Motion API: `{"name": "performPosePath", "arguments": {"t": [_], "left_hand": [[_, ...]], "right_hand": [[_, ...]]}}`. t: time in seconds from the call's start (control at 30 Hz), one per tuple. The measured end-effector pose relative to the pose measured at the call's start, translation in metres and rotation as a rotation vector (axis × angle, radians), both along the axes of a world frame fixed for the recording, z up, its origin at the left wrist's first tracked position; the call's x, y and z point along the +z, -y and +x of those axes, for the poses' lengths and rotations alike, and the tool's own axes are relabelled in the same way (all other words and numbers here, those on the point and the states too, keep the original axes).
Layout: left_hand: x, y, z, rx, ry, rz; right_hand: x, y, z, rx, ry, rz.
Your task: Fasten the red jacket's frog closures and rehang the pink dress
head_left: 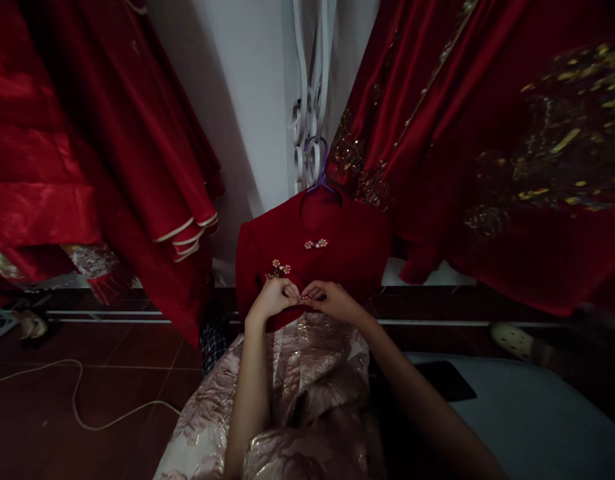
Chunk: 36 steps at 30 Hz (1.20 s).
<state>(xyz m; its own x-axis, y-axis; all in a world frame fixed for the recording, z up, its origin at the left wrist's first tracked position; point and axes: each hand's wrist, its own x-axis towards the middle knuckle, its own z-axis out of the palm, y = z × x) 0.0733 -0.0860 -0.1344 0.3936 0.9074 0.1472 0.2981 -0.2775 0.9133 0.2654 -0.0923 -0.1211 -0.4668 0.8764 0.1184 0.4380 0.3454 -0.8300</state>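
Note:
A red jacket (pixel 267 233) hangs in front of me on a purple hanger (pixel 321 181). A jewelled flower clasp (pixel 316 245) sits fastened near its neckline, and a similar loose-looking flower ornament (pixel 278 268) lies above my left hand. Lower on the jacket front, my left hand (pixel 275 298) and my right hand (pixel 331 299) meet with fingers pinched. Between their fingertips shows a small jewelled clasp (pixel 305 298), each hand gripping one end. The fingers partly cover it. Below the hands a pink-and-silver brocade garment (pixel 322 347) spreads over my lap.
Red garments (pixel 157 167) hang on the left, and red garments with gold sequins (pixel 487 167) on the right. A white scrolled metal stand (pixel 300 120) rises behind the hanger. At lower right, a dark flat object (pixel 445 380) lies on a pale blue surface (pixel 527 420). A cable (pixel 77 393) crosses the tiled floor.

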Motion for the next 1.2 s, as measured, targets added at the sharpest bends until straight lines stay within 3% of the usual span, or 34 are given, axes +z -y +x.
{"name": "performPosePath", "arguments": {"t": [0.13,0.3,0.43,0.63,1.2], "left_hand": [[0.005,0.001,-0.003,0.063,0.134,-0.157],[0.010,-0.006,-0.004,0.348,0.680,-0.294],[0.009,-0.010,-0.003,0.365,0.883,-0.426],[0.008,-0.010,-0.005,0.371,0.899,-0.459],[0.011,-0.010,0.007,0.523,0.739,-0.340]], "right_hand": [[0.005,0.000,0.007,0.042,0.006,-0.048],[0.013,0.000,0.018,0.137,0.035,-0.121],[0.015,0.000,0.021,0.167,0.030,-0.170],[0.012,0.000,0.019,0.174,0.019,-0.179],[0.013,0.001,0.021,0.194,0.039,-0.185]]}}
